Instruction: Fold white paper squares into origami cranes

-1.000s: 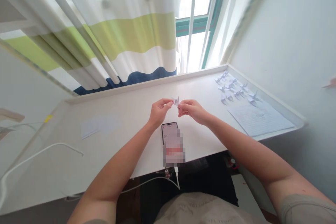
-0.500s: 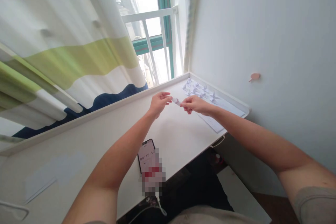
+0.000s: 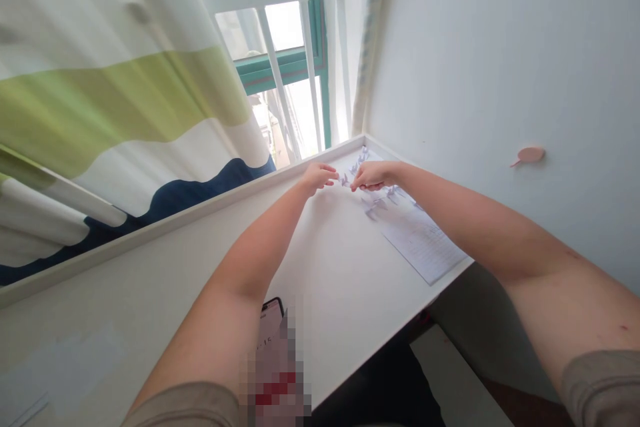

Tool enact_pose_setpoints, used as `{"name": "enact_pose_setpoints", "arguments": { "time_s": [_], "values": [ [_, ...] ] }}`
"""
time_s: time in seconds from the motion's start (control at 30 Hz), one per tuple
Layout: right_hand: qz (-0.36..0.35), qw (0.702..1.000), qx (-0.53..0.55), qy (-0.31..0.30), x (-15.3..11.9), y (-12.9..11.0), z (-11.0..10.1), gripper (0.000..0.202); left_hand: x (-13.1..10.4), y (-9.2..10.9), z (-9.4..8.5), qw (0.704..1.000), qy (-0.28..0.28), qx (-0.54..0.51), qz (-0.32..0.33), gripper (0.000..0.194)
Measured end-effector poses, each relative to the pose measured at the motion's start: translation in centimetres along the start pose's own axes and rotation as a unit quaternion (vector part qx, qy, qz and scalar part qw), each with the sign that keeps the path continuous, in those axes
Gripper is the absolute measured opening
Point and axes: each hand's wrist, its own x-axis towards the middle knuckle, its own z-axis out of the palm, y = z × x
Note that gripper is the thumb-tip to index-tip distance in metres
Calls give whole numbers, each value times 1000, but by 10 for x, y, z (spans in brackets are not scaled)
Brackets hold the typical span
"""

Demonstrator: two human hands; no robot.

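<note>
A small white folded paper piece (image 3: 344, 180) with pointed ends is between my two hands, just over the far part of the white desk. My left hand (image 3: 320, 178) pinches its left end, with one finger stretched out above. On the other side, the closed fingers of my right hand (image 3: 373, 175) meet its right end. Several similar folded paper pieces (image 3: 393, 195) stand in a group beside and behind my right hand, which partly hides them. Beneath some of them are printed or written sheets (image 3: 425, 247).
A phone (image 3: 273, 320), partly blurred out, lies near the front edge, half behind my left forearm. Raised rims (image 3: 200, 220) border the white desk (image 3: 320, 267) at the window and wall. Faint paper sits at the far left. A curtain (image 3: 200, 93) hangs beyond.
The view has shifted, and both hands have moved farther toward the desk's back corner with the folded paper piece, now closer to the group. The phone is more hidden by my left arm.
</note>
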Motion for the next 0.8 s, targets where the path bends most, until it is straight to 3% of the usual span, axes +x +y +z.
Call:
{"name": "enact_pose_setpoints", "arguments": {
  "time_s": [0.27, 0.37, 0.47, 0.53, 0.63, 0.7, 0.8],
  "values": [
    [52, 997, -59, 9, 8, 2, 3, 27, 27, -11, 28, 998, -6, 59, -8, 28],
    [35, 996, -76, 14, -1, -5, 5, 26, 27, -13, 27, 996, 11, 93, -3, 22],
    [-4, 996, -83, 26, -15, -13, 11, 24, 19, -14, 14, 984, 70, 164, 29, 20],
    [-38, 994, -86, 48, -24, -18, 22, 26, 5, -18, -4, 970, 99, 214, 61, 23],
    [-70, 990, -95, 70, -33, -34, 52, 32, -41, -35, -51, 968, 117, 213, 67, 28],
    [-103, 986, -102, 83, -34, -54, 86, 35, -89, -57, -92, 968, 152, 192, 58, 29],
    [-193, 977, -93, 18, -31, -101, 159, 38, -186, -108, -155, 955, 237, 170, 48, 22]
  ]
}}
